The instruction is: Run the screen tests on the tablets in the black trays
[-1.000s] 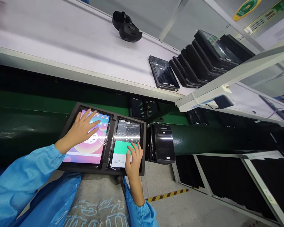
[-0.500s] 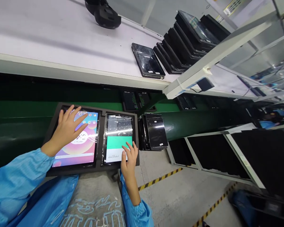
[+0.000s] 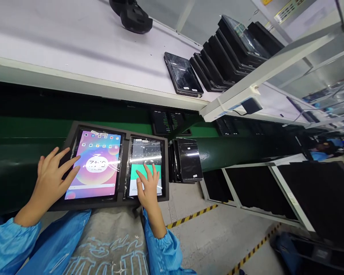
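Two lit tablets lie side by side in a dark foam tray (image 3: 124, 168) in front of me. The left tablet (image 3: 97, 179) shows a pink and blue home screen with a clock and app icons. My left hand (image 3: 53, 177) is spread at that tablet's left edge, fingertips reaching over its screen. On the right tablet (image 3: 145, 151) there is a dark keypad-like area, a green band and a white strip with characters. Over its green and white part rests my right hand (image 3: 149, 187), fingers apart; I cannot tell whether they touch the glass. Neither hand holds anything.
Right of the tray is a stack of dark tablets (image 3: 190, 160). Beyond runs a green conveyor belt (image 3: 126, 124) bearing more trays (image 3: 161, 122). The white shelf (image 3: 74, 53) holds a tablet pile (image 3: 183, 74), taller stacks (image 3: 229, 49) and a black object (image 3: 136, 19). A white post (image 3: 240, 97) stands right.
My left hand has drawn back left, uncovering the left tablet's icons and clock. My right hand has shifted left and up onto the green band.
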Motion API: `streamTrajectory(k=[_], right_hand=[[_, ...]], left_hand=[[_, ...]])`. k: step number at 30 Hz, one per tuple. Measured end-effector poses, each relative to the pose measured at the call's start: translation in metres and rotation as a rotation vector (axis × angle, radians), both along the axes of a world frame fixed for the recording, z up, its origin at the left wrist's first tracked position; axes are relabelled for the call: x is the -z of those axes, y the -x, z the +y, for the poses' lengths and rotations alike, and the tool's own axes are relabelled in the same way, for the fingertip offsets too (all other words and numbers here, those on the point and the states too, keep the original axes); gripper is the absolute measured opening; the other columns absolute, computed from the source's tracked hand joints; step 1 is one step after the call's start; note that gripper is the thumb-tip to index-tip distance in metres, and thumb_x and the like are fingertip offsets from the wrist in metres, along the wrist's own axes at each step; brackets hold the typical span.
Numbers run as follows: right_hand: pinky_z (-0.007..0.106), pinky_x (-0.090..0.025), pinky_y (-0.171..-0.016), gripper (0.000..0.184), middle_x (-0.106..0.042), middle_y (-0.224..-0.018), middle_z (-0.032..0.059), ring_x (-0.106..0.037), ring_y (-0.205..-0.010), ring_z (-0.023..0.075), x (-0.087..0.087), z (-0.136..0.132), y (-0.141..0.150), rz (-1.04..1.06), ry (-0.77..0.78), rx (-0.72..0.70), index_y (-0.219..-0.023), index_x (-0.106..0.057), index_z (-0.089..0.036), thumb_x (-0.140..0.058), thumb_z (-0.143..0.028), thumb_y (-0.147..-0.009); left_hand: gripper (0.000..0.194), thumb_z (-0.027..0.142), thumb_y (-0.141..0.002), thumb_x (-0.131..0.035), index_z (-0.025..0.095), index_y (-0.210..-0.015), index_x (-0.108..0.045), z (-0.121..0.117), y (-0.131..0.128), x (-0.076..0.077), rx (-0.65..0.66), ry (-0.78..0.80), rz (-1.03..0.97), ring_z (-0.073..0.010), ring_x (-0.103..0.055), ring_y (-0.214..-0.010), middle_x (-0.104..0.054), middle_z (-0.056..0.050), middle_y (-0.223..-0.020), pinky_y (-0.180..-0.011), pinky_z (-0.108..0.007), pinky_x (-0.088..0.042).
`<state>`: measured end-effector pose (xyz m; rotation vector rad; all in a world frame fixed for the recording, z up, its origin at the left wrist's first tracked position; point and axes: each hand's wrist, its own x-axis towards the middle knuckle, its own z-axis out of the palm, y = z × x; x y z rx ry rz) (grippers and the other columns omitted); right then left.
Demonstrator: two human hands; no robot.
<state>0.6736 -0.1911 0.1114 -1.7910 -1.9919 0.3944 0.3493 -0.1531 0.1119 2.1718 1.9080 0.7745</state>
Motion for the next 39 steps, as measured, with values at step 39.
streamTrajectory(k=[39], right_hand=[[0.058, -0.035, -0.113, 0.033, -0.062, -0.134, 0.012, -0.038, -0.143, 0.0278, 0.024, -0.053, -0.025, 0.233, -0.218, 0.309, -0.123, -0.061, -0.021, -0.035, -0.026, -0.103]], left_hand=[[0.055, 0.048, -0.102, -0.032, 0.018, -0.145, -0.051, 0.104, -0.068, -0.023, 0.276, 0.112, 0.094, -0.0359, -0.007, -0.154, -0.026, -0.018, -0.162, -0.119, -0.067, -0.01]])
